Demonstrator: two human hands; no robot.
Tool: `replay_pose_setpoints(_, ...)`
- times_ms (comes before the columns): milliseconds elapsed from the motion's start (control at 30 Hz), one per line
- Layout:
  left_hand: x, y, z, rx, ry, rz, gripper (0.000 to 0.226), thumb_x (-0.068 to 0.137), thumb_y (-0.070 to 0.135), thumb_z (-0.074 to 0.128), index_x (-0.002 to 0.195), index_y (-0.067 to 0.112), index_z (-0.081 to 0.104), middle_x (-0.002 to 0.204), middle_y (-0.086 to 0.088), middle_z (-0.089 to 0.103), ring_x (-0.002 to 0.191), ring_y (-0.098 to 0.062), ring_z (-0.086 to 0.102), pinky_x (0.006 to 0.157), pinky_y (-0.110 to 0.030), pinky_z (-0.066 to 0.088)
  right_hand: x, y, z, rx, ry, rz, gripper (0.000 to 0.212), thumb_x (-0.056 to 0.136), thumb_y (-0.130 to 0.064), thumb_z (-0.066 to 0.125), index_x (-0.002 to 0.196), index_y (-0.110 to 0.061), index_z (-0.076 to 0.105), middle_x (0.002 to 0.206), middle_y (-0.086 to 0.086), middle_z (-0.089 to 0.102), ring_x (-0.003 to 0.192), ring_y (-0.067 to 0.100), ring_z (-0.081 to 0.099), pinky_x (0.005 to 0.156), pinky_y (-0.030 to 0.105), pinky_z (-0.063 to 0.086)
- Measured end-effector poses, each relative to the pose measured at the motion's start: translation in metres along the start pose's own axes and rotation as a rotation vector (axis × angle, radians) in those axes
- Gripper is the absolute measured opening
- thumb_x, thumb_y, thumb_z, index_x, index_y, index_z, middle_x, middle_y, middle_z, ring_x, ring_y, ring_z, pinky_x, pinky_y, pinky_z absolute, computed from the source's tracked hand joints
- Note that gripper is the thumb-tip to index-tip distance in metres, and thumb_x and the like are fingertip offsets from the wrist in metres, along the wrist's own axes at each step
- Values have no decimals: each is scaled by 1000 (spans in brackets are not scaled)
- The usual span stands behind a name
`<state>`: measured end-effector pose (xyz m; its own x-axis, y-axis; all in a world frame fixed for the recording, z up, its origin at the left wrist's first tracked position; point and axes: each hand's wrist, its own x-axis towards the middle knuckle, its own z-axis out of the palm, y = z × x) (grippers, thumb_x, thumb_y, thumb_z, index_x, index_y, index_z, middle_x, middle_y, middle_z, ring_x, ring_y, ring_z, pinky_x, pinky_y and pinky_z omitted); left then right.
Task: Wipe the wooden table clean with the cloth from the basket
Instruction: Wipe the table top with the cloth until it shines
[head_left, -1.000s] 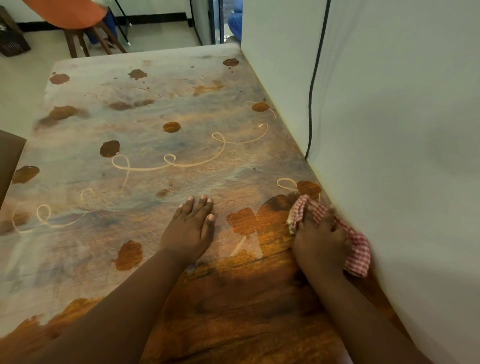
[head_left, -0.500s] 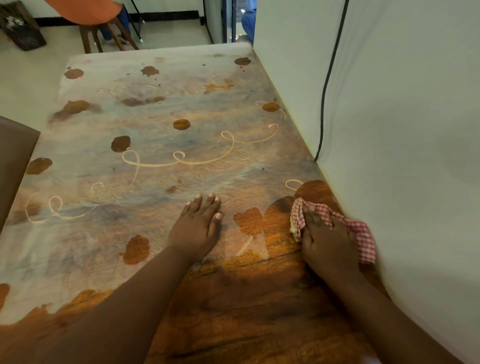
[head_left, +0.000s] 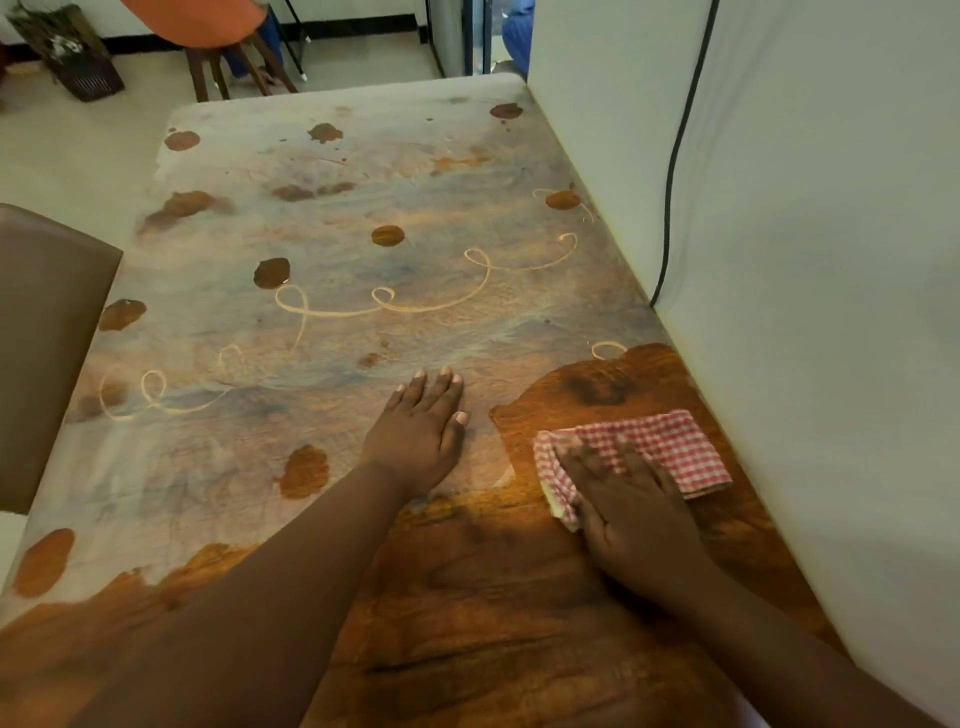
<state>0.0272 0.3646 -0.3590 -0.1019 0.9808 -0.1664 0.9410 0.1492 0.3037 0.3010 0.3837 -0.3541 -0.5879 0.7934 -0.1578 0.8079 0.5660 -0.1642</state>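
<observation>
Spread out from its earlier bunch, the checked cloth (head_left: 644, 447) lies flat on the worktop (head_left: 467, 597) beside the wall (head_left: 831, 312), under the right hand (head_left: 631, 512), fingers (head_left: 597, 462) extended. Left hand (head_left: 418, 434) rests flat, open.

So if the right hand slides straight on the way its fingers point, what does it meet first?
The right hand points up and slightly left over the red checked cloth. Ahead lies bare wiped wood, then probably the pale dusty film's edge. The way looks free of objects.
</observation>
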Motion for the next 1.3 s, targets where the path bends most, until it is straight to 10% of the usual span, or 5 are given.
replay_pose_setpoints(167, -3, -2, 0, 50, -54, 19, 58, 102, 46, 13, 153, 23, 1, 161, 3, -4, 147, -19, -10, 116, -34, -7, 66, -25, -5, 4, -52, 240, 59, 97, -50, 19, 150, -36, -3, 160, -11, 0, 142, 39, -1, 111, 54, 2)
replay_pose_setpoints(467, -17, -60, -34, 248, -115, 143, 58, 102, 46, 13, 154, 22, 5, 162, -1, 4, 148, -22, -3, 117, -37, -6, 25, -70, 4, 8, -89, -171, 55, 94, -53, 5, 147, -45, -6, 158, -14, 0, 144, 27, -9, 111, 44, -7)
replay_pose_setpoints(733, -42, -104, -30, 205, -76, 230, 69, 98, 58, 13, 154, 21, 3, 162, -2, -2, 147, -21, -11, 115, -38, -13, 87, -118, 8, 23, -65, 355, 58, 99, -48, 21, 151, -33, -1, 160, -9, 0, 142, 41, -1, 111, 55, 0)
replay_pose_setpoints(1033, -84, -197, -61, 272, -91, 234, 105, 74, 87, 8, 154, 20, 4, 162, 0, 5, 148, -17, 0, 118, -41, -8, 27, -179, 26, -27, -56, 2, 59, 91, -52, 7, 149, -43, 5, 158, -12, 11, 145, 26, 8, 113, 44, 8)
replay_pose_setpoints(1300, -94, -226, -51, 136, -27, 206, 100, 76, 84, 11, 154, 21, 3, 161, 3, -2, 148, -16, -6, 118, -37, -7, 95, -202, 14, 57, -97, 501, 58, 99, -45, 20, 151, -28, 0, 160, -5, 1, 143, 40, 1, 111, 55, 8)
